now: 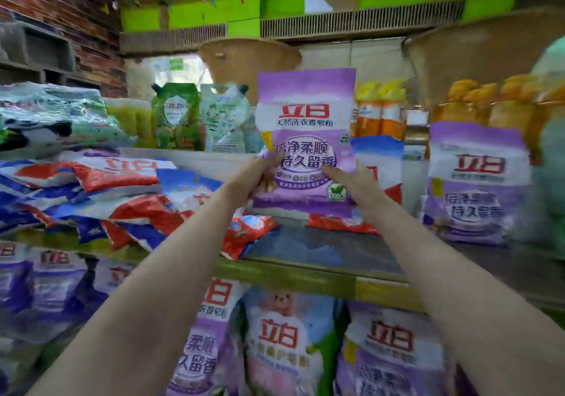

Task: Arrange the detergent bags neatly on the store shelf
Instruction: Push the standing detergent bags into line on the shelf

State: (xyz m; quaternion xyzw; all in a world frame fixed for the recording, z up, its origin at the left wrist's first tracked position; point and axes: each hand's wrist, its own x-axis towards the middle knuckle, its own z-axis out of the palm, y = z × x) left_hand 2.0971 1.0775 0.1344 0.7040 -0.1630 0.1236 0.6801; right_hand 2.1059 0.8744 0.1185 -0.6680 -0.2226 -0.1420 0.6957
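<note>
Holding a purple detergent bag [306,139] upright in front of the shelf, both hands clamp its lower half: the left hand [263,178] wraps the bag's left edge with the thumb across the printed front and the other fingers curled behind, and the right hand [351,184] mirrors it on the right edge, its thumb [331,172] lying flat on the label. Both grips are closed on the bag, which hangs in the air, its bottom seam just below the fingers and clear of the shelf board [321,249].

Directly beneath the fingers lies bare shelf surface, with a red detergent bag [247,233] lying flat just left of the left wrist. Beyond the right-hand fingers a second purple bag [477,181] stands upright, well apart from the held one, and behind the fingertips a blue-topped bag [379,163] leans against the back.

The bag looks like a soft film pouch filled with powder: fairly heavy for its size, floppy at the top where it is unfilled, and slick on its glossy print. Gripped low, the contents likely settle toward the hands and the top stays fairly flat. Pinching the side edges near the base, as now, should give the surest control for setting it down standing; a grip on the upper seam alone would probably let it swing and sag.
</note>
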